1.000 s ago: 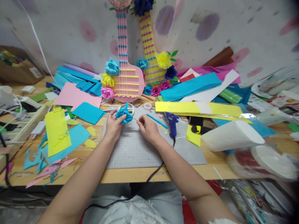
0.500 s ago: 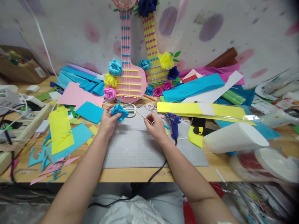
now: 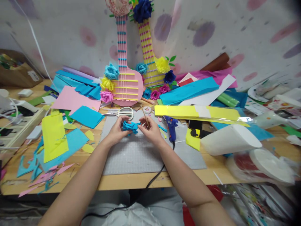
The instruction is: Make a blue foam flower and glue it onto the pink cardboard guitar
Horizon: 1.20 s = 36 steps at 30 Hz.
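Observation:
My left hand [image 3: 117,130] is closed around a blue crepe-paper flower [image 3: 130,126], held just above the grey cutting mat [image 3: 138,153]. My right hand [image 3: 150,129] pinches the flower's right side and also grips a thin wooden stick [image 3: 145,115] that points up and away. Both hands meet at the flower over the mat's far half.
White-handled scissors [image 3: 123,111] lie behind the hands. A blue glue gun [image 3: 171,127] stands right of my right hand, its cord running off the front edge. Two paper guitars [image 3: 125,84] lean on the wall. Coloured paper sheets [image 3: 54,133] and scraps cover the table.
My hands have come together: the right hand moved left to the flower, bringing the stick upright. The flower dropped nearer the mat and looks more compressed.

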Motion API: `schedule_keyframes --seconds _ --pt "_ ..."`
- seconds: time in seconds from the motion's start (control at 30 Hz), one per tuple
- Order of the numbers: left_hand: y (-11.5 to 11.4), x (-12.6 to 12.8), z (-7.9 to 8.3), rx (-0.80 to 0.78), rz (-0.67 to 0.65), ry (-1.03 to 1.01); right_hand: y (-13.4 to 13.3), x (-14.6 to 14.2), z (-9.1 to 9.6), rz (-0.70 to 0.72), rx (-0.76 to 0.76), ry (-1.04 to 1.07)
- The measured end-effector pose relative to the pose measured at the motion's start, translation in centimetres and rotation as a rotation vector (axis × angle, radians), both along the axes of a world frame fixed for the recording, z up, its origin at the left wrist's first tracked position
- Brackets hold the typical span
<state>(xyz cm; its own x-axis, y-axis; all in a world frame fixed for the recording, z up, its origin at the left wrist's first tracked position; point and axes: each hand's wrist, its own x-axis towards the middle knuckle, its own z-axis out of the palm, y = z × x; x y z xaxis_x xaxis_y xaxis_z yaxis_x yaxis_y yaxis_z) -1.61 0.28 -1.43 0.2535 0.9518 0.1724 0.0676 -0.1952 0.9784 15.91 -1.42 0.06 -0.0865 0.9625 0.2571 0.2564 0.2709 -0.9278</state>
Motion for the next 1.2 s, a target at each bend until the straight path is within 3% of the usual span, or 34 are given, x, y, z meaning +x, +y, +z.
schedule_keyframes --seconds 0.13,0.4,0.5,0.9,1.1,1.2 --pt "0.2 0.1 -0.5 0.028 0.019 0.031 0.1 -0.3 -0.4 -0.008 -0.001 -0.026" --pt "-0.2 0.2 -0.4 0.516 0.356 0.268 0.4 -1.1 0.0 -0.16 0.028 -0.027" --pt "-0.8 1.3 0.4 0.617 0.388 0.345 0.5 -1.5 0.1 -0.16 0.074 -0.07" --pt "-0.8 2.0 0.7 0.664 0.407 0.483 0.2 -1.7 0.2 -0.069 0.093 -0.168" --pt "-0.9 1.9 0.8 0.6 0.364 0.49 0.0 -1.7 0.4 -0.024 0.081 -0.216" --pt "-0.9 1.7 0.9 0.6 0.428 0.492 -0.1 -1.5 0.5 0.006 0.061 -0.23"
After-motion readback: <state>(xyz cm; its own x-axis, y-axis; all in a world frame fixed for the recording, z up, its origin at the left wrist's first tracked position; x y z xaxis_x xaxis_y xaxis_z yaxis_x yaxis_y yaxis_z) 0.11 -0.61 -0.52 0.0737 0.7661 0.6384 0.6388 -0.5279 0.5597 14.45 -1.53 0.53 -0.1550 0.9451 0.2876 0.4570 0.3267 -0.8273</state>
